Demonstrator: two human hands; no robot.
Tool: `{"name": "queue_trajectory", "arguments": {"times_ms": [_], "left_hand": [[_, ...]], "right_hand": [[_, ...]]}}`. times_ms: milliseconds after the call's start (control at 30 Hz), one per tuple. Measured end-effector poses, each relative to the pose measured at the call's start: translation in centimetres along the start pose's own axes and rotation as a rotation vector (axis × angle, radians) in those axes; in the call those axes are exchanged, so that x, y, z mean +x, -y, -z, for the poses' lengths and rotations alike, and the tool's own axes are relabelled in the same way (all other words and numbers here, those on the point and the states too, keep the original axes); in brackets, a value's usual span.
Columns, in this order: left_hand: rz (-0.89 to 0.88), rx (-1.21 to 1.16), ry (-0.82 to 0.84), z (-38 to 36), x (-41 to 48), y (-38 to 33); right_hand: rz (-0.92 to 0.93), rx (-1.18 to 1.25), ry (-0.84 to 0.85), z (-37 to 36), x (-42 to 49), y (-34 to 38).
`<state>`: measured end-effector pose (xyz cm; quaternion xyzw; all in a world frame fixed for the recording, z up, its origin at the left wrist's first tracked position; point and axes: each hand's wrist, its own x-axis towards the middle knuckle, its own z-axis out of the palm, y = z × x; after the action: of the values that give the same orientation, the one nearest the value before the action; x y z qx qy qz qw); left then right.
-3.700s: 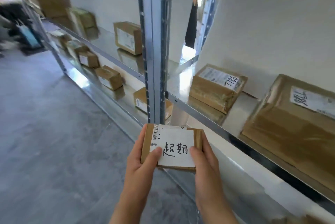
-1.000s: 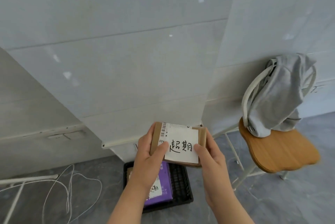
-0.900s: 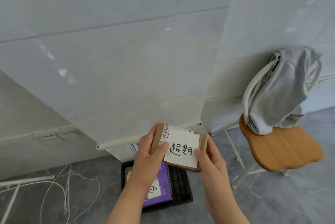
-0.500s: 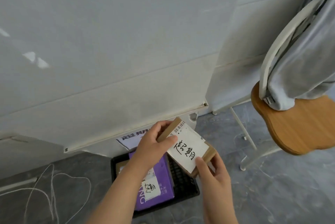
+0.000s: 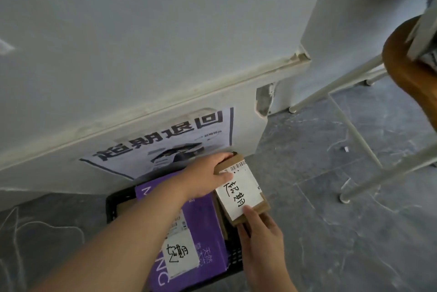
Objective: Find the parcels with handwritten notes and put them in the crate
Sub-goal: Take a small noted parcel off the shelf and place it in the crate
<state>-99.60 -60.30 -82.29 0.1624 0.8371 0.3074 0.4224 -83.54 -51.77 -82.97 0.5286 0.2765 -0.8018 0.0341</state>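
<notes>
Parcel (image 5: 242, 191): brown, white handwritten note on top, tilted over the crate's (image 5: 111, 204) right side.
Left hand (image 5: 207, 179): fingers curled round its far end.
Right hand (image 5: 260, 239): thumb on note, fingers beneath near end.

Both hands (image 5: 208, 179) hold parcel (image 5: 243, 191) (handwritten note), over crate (image 5: 113, 206)

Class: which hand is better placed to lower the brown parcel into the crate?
Probably the right hand: it holds the near end of the brown parcel above the gap in the crate right of the purple parcel. The left hand grips the far end, its forearm crossing the purple parcel.
</notes>
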Motion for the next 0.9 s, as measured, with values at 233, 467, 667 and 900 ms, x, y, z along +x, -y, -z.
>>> {"name": "queue_trajectory", "arguments": {"times_ms": [233,467,667,900], "left_hand": [[0.023,0.149,0.114,-2.1,5.8,5.6],[-0.017,0.508,0.130,-5.1,10.5,7.9],[0.015,0.761,0.167,-7.3,13.5,9.3],[0.100,0.864,0.149,-9.5,16.3,10.6]], "right_hand": [[-0.022,-0.034,-0.021,1.5,7.7,-5.4],[-0.051,-0.014,-0.063,2.9,13.1,-8.1],[-0.106,-0.007,-0.093,4.1,17.1,-9.9],[-0.159,-0.028,-0.102,4.7,22.1,-10.4]]}}
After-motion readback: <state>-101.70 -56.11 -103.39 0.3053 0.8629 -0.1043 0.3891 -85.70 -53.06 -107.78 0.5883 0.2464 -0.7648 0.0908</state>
